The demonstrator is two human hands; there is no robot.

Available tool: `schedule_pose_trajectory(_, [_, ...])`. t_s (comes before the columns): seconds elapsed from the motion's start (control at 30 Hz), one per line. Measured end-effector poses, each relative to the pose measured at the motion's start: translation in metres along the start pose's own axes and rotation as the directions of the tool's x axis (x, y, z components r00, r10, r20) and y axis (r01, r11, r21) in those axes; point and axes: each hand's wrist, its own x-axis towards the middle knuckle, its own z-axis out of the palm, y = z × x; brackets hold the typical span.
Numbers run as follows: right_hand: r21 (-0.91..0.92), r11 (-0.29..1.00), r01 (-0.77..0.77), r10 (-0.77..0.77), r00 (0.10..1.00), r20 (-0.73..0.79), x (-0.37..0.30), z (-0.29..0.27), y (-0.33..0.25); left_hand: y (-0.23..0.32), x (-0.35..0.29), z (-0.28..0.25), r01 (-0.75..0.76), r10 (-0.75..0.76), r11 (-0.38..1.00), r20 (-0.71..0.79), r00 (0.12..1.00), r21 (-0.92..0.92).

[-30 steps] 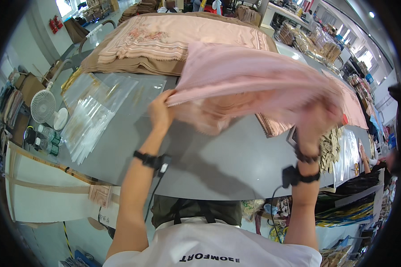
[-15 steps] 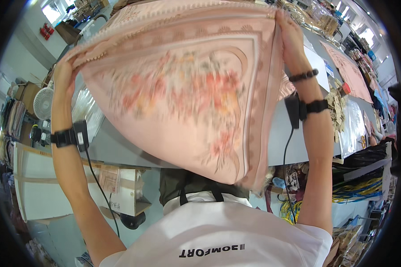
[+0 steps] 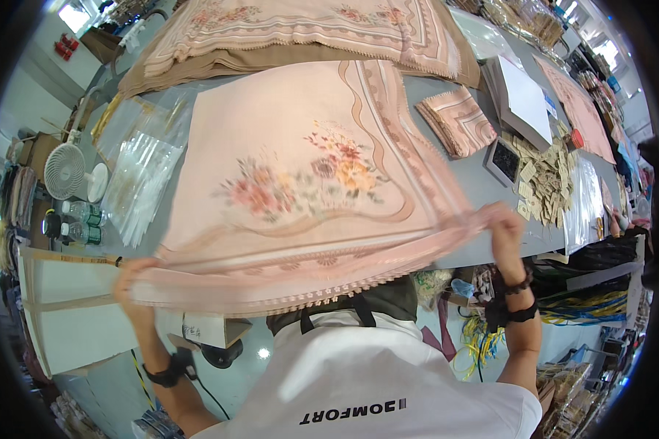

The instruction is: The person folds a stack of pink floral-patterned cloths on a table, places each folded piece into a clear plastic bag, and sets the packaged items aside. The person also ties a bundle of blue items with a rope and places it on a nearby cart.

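A pink floral scarf [image 3: 271, 139] with a patterned border lies partly on the grey table and stretches toward me, its beaded near edge sagging past the table's front. My left hand [image 3: 133, 282], blurred, is closed on the scarf's near left corner. At the near right corner, my right hand [image 3: 499, 223] grips the cloth between its fingers. Beyond it, a stack of similar pink scarves [image 3: 300, 28] rests on brown cloth [image 3: 271, 62]. A folded scarf [image 3: 455, 123] lies to the right, apart from my hands.
Clear plastic bags [image 3: 140, 179], a white fan [image 3: 64, 171] and green-tinted bottles [image 3: 82, 223] stand at left. On the right are a white paper stack [image 3: 518, 99], a dark phone-like device [image 3: 503, 162], a heap of beige tags [image 3: 545, 179] and more plastic bags [image 3: 582, 205].
Both hands have come down and toward me, drawing the scarf from its raised position onto the table. The stack and folded scarf behind it now show.
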Motion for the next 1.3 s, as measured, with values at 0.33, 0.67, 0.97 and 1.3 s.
schedule_pose_trajectory(0.33, [-0.687, 0.726, -0.027, 0.054, 0.998, 0.019, 0.158, 0.042, 0.088, -0.090, 0.125, 0.109, 0.190, -0.192, 0.981, 0.170, 0.966, 0.030])
schedule_pose_trajectory(0.67, [-0.633, 0.757, -0.162, 0.036, 0.978, -0.207, 0.311, 0.080, 0.164, -0.122, 0.288, 0.211, 0.284, -0.284, 0.949, 0.024, 0.959, -0.137])
schedule_pose_trajectory(0.97, [-0.501, 0.825, 0.260, -0.127, 0.950, 0.284, 0.127, 0.016, 0.109, -0.132, 0.109, 0.122, 0.066, -0.053, 0.973, 0.064, 0.997, -0.219])
schedule_pose_trajectory(1.3, [-0.853, 0.458, 0.252, -0.267, 0.954, 0.139, 0.206, 0.067, 0.152, -0.138, 0.169, 0.167, 0.050, -0.080, 0.972, 0.124, 0.989, 0.229])
